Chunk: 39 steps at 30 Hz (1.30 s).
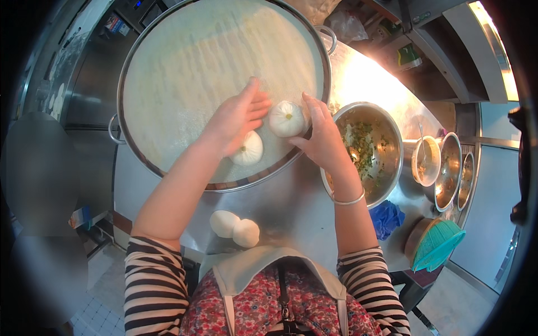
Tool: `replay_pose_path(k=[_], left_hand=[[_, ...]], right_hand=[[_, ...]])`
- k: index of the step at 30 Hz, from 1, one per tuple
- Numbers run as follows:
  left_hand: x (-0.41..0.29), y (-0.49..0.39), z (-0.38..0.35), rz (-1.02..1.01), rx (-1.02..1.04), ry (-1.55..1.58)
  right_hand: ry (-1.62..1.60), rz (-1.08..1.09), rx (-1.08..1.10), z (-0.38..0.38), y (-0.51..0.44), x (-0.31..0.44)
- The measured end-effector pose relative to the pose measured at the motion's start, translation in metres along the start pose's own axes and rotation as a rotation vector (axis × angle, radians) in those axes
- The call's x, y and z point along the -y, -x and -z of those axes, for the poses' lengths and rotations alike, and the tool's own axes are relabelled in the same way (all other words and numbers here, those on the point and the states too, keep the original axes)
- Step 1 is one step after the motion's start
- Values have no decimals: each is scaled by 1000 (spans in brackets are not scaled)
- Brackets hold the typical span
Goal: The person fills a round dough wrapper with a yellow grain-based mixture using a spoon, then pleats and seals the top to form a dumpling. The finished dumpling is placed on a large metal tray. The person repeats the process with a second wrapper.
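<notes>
A pleated white bun [286, 122] with a bit of green filling at its tip sits on the mesh liner of a large round steamer tray [189, 84]. My right hand [325, 138] curves around the bun's right side, thumb and fingers spread; whether it touches the bun is unclear. Just left of that bun is my left hand [235, 117], held flat with its fingers extended and nothing in it. Its wrist side partly hides a second pleated bun [249, 150]. Two smooth dough balls [234, 229] lie side by side on the steel table [290, 206] before me.
Right of the tray stands a steel bowl [388, 138] with chopped green filling. Beyond it are a plastic tub [433, 168] with a spoon, more steel bowls [449, 185], a crumpled blue bag [386, 219] and a turquoise basket [439, 243]. A blurred person [42, 176] is at the left.
</notes>
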<state>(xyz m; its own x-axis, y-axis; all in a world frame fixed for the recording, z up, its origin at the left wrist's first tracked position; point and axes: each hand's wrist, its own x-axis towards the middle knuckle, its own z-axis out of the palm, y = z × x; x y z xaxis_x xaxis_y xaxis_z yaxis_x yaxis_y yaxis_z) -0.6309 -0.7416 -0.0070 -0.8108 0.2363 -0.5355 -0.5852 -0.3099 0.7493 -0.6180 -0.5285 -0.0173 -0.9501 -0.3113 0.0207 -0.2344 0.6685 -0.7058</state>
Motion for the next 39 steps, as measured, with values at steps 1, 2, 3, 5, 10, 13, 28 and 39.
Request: replay_pose_path(k=[1,2,3,5,10,13,28,39], left_hand=[[-1,1,2,11,2,-4],[-2,1,3,22,3,-7],[-3,1,4,23,1,-3],[-3,2,6,23,-7,5],[-14,29,13,-93,-18,59],[-13,56,21,-149,46,97],[148,154,-53,344,729,-194],[276,147,-190,555,381,-363]], right_hand=[[4,-1,7,4,1,0],[4,-12,25,7,0,1],[4,-24,42,9,0,2],[6,-36,62,13,1,4],[25,9,-12,22,12,8],[-54,-10,-75,40,39,11],[423,-949,-456,105,404,-214],[-148,-213,-442,74,409,-119]])
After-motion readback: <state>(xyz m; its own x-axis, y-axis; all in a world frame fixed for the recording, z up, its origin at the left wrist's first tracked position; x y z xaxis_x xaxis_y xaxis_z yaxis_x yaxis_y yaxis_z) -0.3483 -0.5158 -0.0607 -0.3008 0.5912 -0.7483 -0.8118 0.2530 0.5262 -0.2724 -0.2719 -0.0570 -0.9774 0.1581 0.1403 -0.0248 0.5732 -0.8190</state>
